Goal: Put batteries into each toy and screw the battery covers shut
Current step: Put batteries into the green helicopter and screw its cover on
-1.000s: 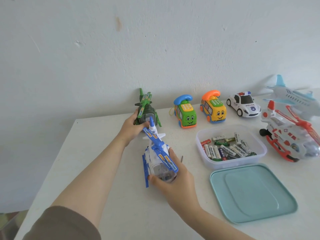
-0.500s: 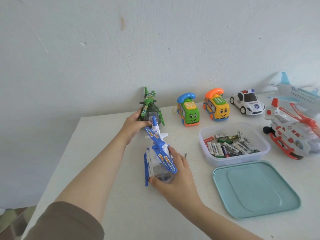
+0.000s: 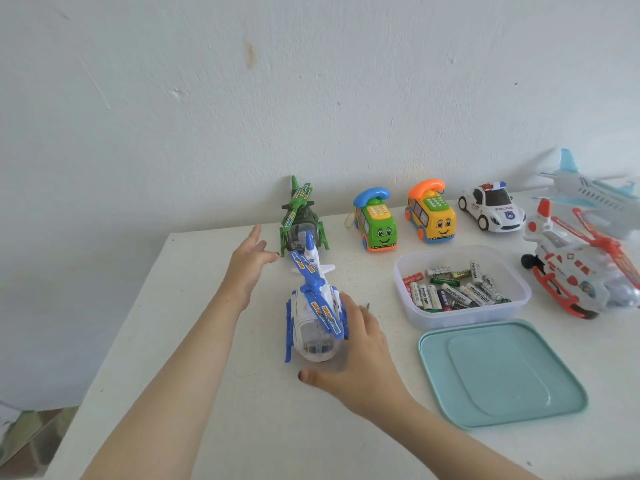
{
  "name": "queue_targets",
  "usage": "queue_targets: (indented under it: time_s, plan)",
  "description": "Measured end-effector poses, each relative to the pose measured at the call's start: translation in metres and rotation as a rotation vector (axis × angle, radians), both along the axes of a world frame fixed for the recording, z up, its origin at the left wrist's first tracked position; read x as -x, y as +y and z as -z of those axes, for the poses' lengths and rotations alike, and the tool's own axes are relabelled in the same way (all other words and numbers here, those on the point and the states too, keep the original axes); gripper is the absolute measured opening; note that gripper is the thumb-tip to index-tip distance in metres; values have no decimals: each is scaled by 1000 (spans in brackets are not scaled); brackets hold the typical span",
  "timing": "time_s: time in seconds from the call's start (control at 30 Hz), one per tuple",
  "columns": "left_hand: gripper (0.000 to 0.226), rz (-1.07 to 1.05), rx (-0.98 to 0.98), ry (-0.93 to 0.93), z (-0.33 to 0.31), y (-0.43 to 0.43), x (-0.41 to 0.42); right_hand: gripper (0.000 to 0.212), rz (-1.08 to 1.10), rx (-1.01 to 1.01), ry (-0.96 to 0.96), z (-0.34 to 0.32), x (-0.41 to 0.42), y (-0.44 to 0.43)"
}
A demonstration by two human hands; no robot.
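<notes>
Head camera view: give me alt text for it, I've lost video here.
A person's right hand rests open against a blue-and-white plastic toy helicopter on a white table, and the open left hand is beside a green toy helicopter. To the right, a clear plastic tub of batteries sits behind a teal lid.

2 bare forearms [image 3: 180, 375]; left hand [image 3: 247, 268] and right hand [image 3: 360, 358] each show a dark-polished thumbnail [image 3: 303, 375].

Glossy plastic blue heli [image 3: 317, 306]; clear plastic tub [image 3: 464, 306]; matt table [image 3: 207, 393]
</notes>
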State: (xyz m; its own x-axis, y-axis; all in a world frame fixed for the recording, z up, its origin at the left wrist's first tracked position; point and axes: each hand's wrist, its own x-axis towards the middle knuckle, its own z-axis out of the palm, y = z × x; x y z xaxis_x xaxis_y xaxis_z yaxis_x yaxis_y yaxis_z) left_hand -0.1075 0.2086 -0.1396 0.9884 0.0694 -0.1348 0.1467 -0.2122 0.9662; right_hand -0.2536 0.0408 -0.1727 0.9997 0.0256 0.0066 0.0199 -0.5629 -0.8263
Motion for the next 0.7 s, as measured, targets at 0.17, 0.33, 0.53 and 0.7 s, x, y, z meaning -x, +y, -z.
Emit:
queue_targets:
  time_s: [0.17,0.33,0.53,0.7]
  plan:
    - [69,-101,87,-59,-3,5,30,103,59,398,51,1,11,-14]
    - [64,-174,162,-98,-8,8,61,46,84,487,13,-3,14,-25]
    - [61,-283,210,-128,-13,9,88,32,27,508,72,-5,18,-37]
    - [48,-382,211,-161,-21,-1,108,16,53,384,119,-20,10,-57]
